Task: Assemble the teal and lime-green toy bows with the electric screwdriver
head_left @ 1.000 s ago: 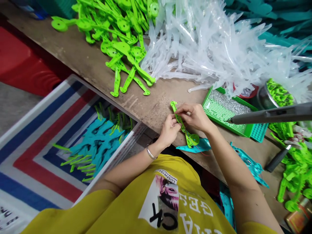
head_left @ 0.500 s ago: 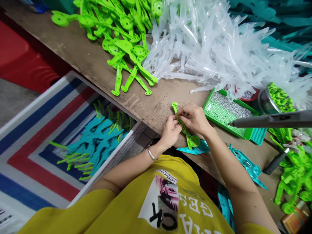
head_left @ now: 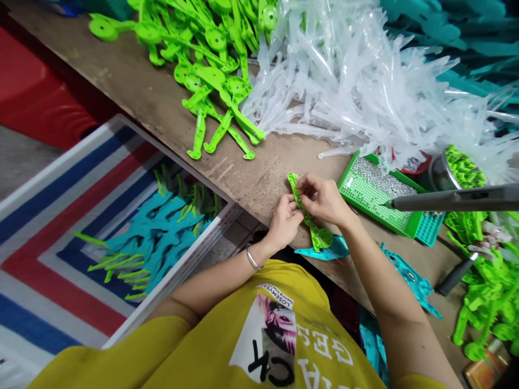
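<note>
Spanning the view from upper left to lower right, the wooden workbench (head_left: 133,102) is cut off at both ends, and much of its far side is buried. A striped container (head_left: 60,178) sits below its near edge at left, partly out of view; it holds a loose pile of teal and green pieces (head_left: 162,237), too tangled to count.

A heap of clear plastic parts (head_left: 357,81) covers the bench's upper middle. It overlaps the green heap (head_left: 206,59) to its left and hides the far edge of the green tray (head_left: 360,194). Teal parts (head_left: 446,27) behind it are cut by the top edge. A second green pile (head_left: 490,292) runs off the right edge.

The tray holds small silvery items, too fine to identify. A metal bowl (head_left: 440,170) just beyond it is half hidden under clear parts. A grey tool (head_left: 458,199) enters from the right with its tip over the tray; its body is out of view. A black handle (head_left: 456,275) lies near the bench's front edge.

Both hands meet at the near edge of the bench. The left hand (head_left: 284,221) and the right hand (head_left: 324,200) are each closed in a pinch on one green plastic piece (head_left: 322,236). Its middle is covered by the fingers; only the upper tip and the round lower end show. That round end lies over a teal part (head_left: 324,251) on the bench. A bracelet (head_left: 252,258) rings the left wrist.
</note>
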### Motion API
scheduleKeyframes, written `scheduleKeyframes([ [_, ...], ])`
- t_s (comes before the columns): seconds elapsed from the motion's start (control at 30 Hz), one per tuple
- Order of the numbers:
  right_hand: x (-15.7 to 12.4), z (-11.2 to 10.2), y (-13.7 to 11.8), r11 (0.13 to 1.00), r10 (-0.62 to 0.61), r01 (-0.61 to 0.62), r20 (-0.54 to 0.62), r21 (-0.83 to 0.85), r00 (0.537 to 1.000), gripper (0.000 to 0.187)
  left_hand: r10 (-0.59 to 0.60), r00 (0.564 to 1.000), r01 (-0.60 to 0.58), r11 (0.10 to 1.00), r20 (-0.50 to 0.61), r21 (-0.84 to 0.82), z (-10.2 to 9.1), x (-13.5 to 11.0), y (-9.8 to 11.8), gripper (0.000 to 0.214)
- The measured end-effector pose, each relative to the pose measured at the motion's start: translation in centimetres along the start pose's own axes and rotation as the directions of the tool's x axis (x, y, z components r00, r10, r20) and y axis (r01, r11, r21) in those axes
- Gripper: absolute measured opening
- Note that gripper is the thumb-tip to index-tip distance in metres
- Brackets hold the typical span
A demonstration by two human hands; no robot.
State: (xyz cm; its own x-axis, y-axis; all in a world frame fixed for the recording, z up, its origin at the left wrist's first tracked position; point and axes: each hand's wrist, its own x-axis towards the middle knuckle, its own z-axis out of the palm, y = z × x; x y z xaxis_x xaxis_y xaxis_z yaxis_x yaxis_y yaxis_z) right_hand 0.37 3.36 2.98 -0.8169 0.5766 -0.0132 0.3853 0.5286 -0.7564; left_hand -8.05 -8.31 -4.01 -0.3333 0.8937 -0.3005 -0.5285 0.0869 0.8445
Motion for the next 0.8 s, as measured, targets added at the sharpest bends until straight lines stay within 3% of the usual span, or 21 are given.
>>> scheduleKeyframes([
  [0.2,-0.2,0.2,-1.1,0.973,-0.045,0.049,0.023,-0.227,0.999,0.026,-0.035,0.999,0.035,0.999,-0.006,-0.035,0.1,-0.1,0.3,0.036],
  [0.43,-0.7,0.8,-1.2,0.914,-0.059,0.054,0.000,-0.402,0.998,0.020,-0.035,0.999,0.036,0.998,0.017,-0.055,0.0,0.0,0.2,0.052],
  [0.67,-0.8,0.7,-0.6,0.949,-0.074,0.055,-0.051,-0.309,0.996,0.027,-0.006,1.000,0.007,0.999,0.025,-0.051,0.0,0.1,0.2,0.051],
  [0.8,-1.1,0.8,-0.4,0.935,-0.057,0.047,-0.020,-0.352,0.998,0.023,-0.026,1.000,0.027,0.999,0.010,-0.044,0.0,0.0,0.3,0.050],
])
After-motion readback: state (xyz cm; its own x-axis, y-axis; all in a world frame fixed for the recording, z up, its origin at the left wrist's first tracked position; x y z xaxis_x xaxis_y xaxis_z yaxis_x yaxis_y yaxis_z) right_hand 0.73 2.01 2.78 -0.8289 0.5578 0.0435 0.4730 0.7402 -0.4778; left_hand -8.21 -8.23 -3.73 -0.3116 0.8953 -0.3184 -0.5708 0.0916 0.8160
